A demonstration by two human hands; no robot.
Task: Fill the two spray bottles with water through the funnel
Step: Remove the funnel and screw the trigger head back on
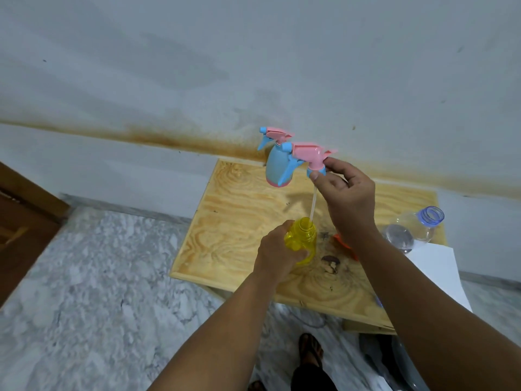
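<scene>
Early yet: the yellow spray bottle [300, 241] is only being opened, and no water has gone in that I can see.

Left hand [277, 256] fingers grasp the yellow body near the counter's [239, 221] front edge; right hand [342, 193] fingertips pinch the pink-and-blue spray head [308, 155], lifted clear, its dip tube [313, 204] reaching into the neck. Funnel [345, 245], orange, lies behind the right wrist; blue spray bottle [277, 167] stands capped at the back edge, water bottle [417, 224] near the right edge.

Soft even light; wide-angle edge warping
</scene>
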